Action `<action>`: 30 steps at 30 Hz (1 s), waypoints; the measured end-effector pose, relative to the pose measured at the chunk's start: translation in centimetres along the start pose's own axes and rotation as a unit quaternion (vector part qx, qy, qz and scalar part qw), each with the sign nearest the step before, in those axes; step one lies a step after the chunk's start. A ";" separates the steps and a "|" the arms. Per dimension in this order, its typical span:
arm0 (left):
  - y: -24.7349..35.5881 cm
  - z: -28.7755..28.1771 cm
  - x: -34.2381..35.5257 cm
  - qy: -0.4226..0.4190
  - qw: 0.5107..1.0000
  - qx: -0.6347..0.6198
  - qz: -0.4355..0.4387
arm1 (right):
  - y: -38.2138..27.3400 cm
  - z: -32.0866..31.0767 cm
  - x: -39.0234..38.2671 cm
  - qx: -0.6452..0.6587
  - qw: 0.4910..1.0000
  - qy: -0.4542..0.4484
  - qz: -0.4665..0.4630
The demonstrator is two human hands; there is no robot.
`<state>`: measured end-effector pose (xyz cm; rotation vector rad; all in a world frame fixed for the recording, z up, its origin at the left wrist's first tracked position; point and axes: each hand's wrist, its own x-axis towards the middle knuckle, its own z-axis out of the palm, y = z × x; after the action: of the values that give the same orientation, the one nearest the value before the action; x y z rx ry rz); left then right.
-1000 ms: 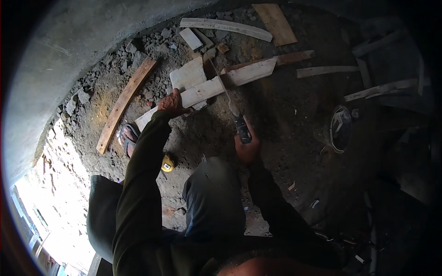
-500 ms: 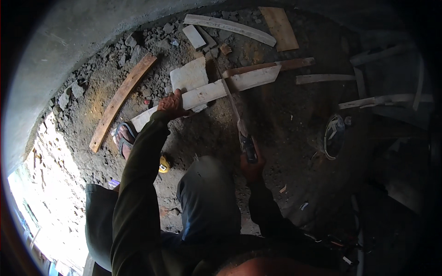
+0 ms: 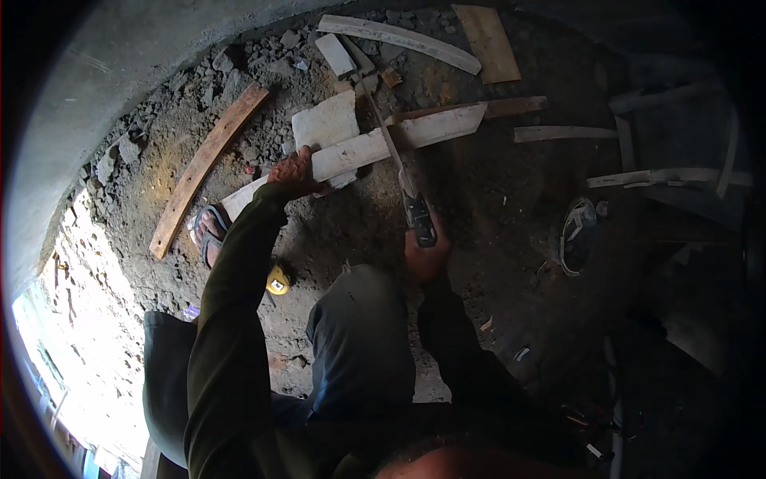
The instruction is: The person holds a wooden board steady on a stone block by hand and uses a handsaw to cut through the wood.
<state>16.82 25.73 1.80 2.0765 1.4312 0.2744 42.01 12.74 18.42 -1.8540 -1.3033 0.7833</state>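
Note:
A long pale wooden plank [image 3: 351,157] lies slantwise in front of me. My left hand [image 3: 293,171] presses down on it and grips it left of the middle, fingers wrapped over its edge. In my right hand [image 3: 428,254] is the dark handle of a handsaw [image 3: 388,137], whose blade crosses the plank and points away from me. A pale flat slab [image 3: 325,122] lies partly under the plank's middle, and a reddish-brown board [image 3: 515,107] lies behind its right part. My sandalled foot [image 3: 209,233] is at the plank's left end, partly hidden by my sleeve.
A brown plank [image 3: 209,170] lies on the rubble at left. A yellow tape measure [image 3: 277,281] sits near my left forearm. Farther off are a curved-looking pale batten [image 3: 399,41] and a plywood piece [image 3: 487,44]. A round container [image 3: 576,237] stands at right.
My right hand has pushed the handsaw forward, away from me, so the handle is now closer to the plank. My left hand still holds the plank; the whole view has shifted slightly.

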 end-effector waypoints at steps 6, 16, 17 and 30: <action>-0.1 -0.7 -0.3 -0.014 0.999 0.028 -0.042 | 2.8 -2.6 -4.3 -0.025 0.997 0.009 -0.068; -0.3 -0.7 -0.5 -0.032 0.998 0.012 -0.046 | 1.5 -2.4 -3.8 -0.004 0.999 -0.030 0.010; -0.1 -0.4 -0.6 -0.033 0.999 0.000 -0.044 | 0.1 -0.6 -0.8 -0.025 0.999 -0.029 0.034; 2.0 -1.4 0.2 -0.057 0.997 -0.013 -0.045 | 0.1 -0.6 1.8 -0.048 0.997 -0.039 0.056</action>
<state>17.80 25.90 4.08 1.9685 1.4396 0.1369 43.06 14.32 18.51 -2.0043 -1.3146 0.8723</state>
